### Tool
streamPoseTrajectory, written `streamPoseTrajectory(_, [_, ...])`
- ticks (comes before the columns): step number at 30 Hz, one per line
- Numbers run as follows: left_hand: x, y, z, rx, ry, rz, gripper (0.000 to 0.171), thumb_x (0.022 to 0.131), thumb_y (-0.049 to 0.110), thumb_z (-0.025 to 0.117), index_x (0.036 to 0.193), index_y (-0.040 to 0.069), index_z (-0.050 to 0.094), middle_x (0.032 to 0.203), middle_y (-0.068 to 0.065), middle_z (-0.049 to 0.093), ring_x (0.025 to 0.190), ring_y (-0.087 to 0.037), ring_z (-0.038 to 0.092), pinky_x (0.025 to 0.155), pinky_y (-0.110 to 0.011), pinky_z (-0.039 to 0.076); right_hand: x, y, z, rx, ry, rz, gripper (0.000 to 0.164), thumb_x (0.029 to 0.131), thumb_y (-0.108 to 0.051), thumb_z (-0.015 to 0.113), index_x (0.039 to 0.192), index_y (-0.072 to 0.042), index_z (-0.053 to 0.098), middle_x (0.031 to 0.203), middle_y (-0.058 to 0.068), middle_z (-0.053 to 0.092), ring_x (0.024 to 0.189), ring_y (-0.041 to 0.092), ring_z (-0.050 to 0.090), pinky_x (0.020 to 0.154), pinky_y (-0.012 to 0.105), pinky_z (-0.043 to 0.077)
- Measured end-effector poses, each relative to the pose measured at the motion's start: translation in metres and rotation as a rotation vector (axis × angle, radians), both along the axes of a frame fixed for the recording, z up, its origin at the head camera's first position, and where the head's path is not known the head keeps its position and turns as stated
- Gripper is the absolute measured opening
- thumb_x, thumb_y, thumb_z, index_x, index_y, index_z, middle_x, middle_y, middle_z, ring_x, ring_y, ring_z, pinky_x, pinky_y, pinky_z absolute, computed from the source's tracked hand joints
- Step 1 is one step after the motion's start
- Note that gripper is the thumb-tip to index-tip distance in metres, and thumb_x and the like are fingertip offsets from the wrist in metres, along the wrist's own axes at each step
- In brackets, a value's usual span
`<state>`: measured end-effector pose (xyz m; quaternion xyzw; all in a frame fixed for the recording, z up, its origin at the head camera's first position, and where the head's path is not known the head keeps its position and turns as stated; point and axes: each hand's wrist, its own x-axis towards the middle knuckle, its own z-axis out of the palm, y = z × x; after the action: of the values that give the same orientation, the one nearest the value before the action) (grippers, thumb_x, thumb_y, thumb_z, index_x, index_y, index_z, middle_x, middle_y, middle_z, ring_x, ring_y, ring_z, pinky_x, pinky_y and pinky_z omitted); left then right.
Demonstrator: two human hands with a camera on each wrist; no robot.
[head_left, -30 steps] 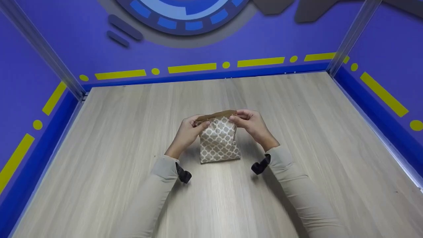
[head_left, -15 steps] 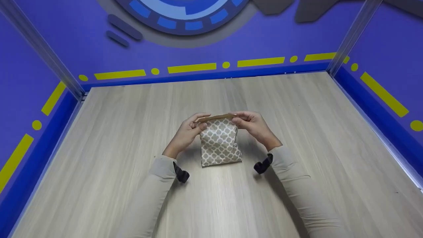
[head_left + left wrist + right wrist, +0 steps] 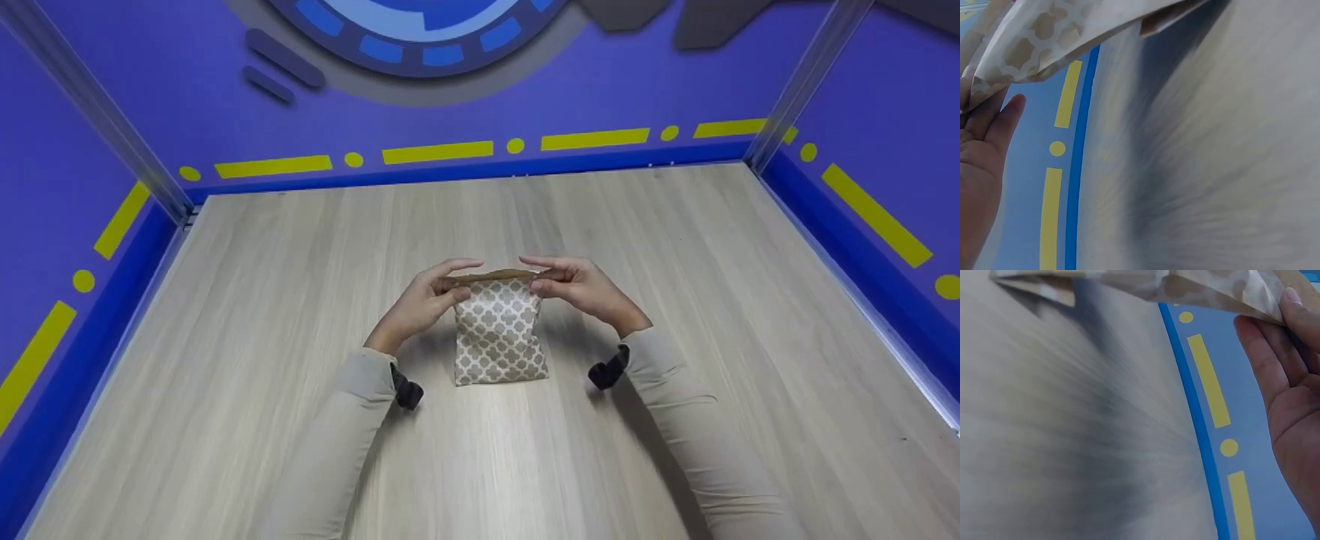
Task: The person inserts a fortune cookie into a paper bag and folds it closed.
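A paper bag (image 3: 499, 330) with a white and beige quatrefoil pattern stands upright between the two hands in the head view. Its brown inner side shows along the top rim. At the rim's left corner the left hand (image 3: 421, 304) pinches the paper between thumb and fingers, with the index finger stretched out above it. The right hand (image 3: 589, 291) pinches the opposite corner in the same way, its index finger also extended over the opening. Both wrist views show the bag's side, the patterned paper (image 3: 1044, 34) and the paper (image 3: 1202, 289) reaching into the fingers. The bag's inside is hidden.
The bag is over a light wood-grain table (image 3: 300, 300). Blue-purple walls (image 3: 450, 120) with yellow dashes and dots rise at the back and both sides. Dark wrist cameras (image 3: 609, 367) hang under the sleeves (image 3: 330, 450).
Both hands and the bag have shifted slightly toward the person. The index fingers have straightened away from the rim while the thumbs stay on the paper.
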<state>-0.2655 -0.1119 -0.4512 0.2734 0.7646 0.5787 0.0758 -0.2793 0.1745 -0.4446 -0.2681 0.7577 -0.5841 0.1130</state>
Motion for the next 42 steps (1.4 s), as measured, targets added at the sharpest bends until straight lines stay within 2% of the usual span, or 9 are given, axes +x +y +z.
streamPoseTrajectory(5, [0.000,0.001,-0.001,-0.009,0.051,-0.021,0.041,0.095,0.007,0.056,0.136,0.007,0.053,0.138,-0.016,0.052,0.111,-0.028,0.062,0.092,-0.036,0.051,0.000,0.003,0.003,0.056,-0.019,0.034,0.042,0.092,-0.009,0.062,0.134,-0.002,0.054,0.113,0.021,0.068,0.097,0.015,0.068,0.084,0.026,0.054])
streamPoseTrajectory(12, [0.001,0.004,0.000,0.036,0.000,-0.028,0.034,0.093,-0.002,0.056,0.126,0.002,0.062,0.129,-0.018,0.060,0.105,-0.035,0.064,0.090,-0.034,0.053,0.003,0.004,0.008,0.084,-0.061,0.027,0.036,0.090,-0.004,0.063,0.127,-0.005,0.061,0.126,0.022,0.061,0.111,0.038,0.061,0.085,0.026,0.053])
streamPoseTrajectory(22, [0.001,0.004,-0.001,0.012,-0.013,-0.021,0.028,0.092,-0.009,0.051,0.115,-0.002,0.067,0.119,-0.020,0.065,0.112,-0.031,0.062,0.093,-0.028,0.051,0.001,0.005,0.008,0.145,-0.022,0.034,0.028,0.089,-0.004,0.065,0.116,-0.006,0.069,0.124,0.014,0.064,0.115,0.027,0.062,0.088,0.027,0.052])
streamPoseTrajectory(26, [0.005,0.004,0.004,-0.041,0.008,0.006,0.034,0.090,-0.015,0.045,0.111,-0.003,0.069,0.117,-0.020,0.066,0.096,-0.020,0.063,0.079,-0.018,0.048,0.001,0.006,0.009,0.163,-0.017,0.037,0.026,0.089,-0.004,0.065,0.114,-0.007,0.070,0.122,0.013,0.066,0.112,0.024,0.064,0.087,0.027,0.053])
streamPoseTrajectory(29, [0.012,0.004,0.015,-0.070,0.014,0.015,0.037,0.088,-0.016,0.043,0.109,-0.003,0.070,0.116,-0.020,0.067,0.076,-0.013,0.052,0.064,-0.017,0.039,0.002,0.006,0.010,0.172,-0.012,0.040,0.026,0.089,-0.004,0.064,0.114,-0.007,0.071,0.120,0.013,0.067,0.107,0.021,0.066,0.086,0.027,0.053])
streamPoseTrajectory(31, [0.016,0.005,0.022,-0.080,0.023,0.013,0.033,0.089,-0.014,0.045,0.109,-0.004,0.069,0.115,-0.021,0.067,0.073,-0.011,0.050,0.062,-0.017,0.038,0.002,0.006,0.011,0.177,-0.011,0.042,0.026,0.089,-0.006,0.064,0.114,-0.008,0.071,0.119,0.013,0.067,0.105,0.019,0.067,0.085,0.027,0.054])
streamPoseTrajectory(34, [0.018,0.005,0.024,-0.083,0.036,0.002,0.029,0.091,-0.011,0.048,0.111,-0.005,0.068,0.116,-0.021,0.066,0.085,-0.013,0.059,0.069,-0.017,0.043,0.002,0.005,0.012,0.189,-0.012,0.038,0.025,0.090,-0.008,0.065,0.114,-0.008,0.071,0.119,0.012,0.067,0.104,0.018,0.067,0.084,0.026,0.054])
streamPoseTrajectory(38, [0.008,0.004,0.009,-0.076,0.022,-0.015,0.028,0.093,-0.006,0.051,0.115,-0.001,0.068,0.119,-0.017,0.066,0.107,-0.023,0.063,0.082,-0.020,0.050,0.002,0.004,0.011,0.188,-0.058,0.023,0.027,0.090,-0.009,0.065,0.116,-0.007,0.069,0.121,0.014,0.066,0.103,0.018,0.067,0.083,0.025,0.054])
streamPoseTrajectory(42, [0.001,0.003,-0.002,-0.076,-0.018,-0.023,0.028,0.094,-0.001,0.054,0.119,0.003,0.067,0.122,-0.013,0.065,0.110,-0.024,0.063,0.088,-0.025,0.051,0.002,0.003,0.009,0.195,-0.093,-0.004,0.027,0.090,-0.010,0.064,0.117,-0.008,0.069,0.123,0.013,0.065,0.105,0.018,0.066,0.084,0.025,0.054])
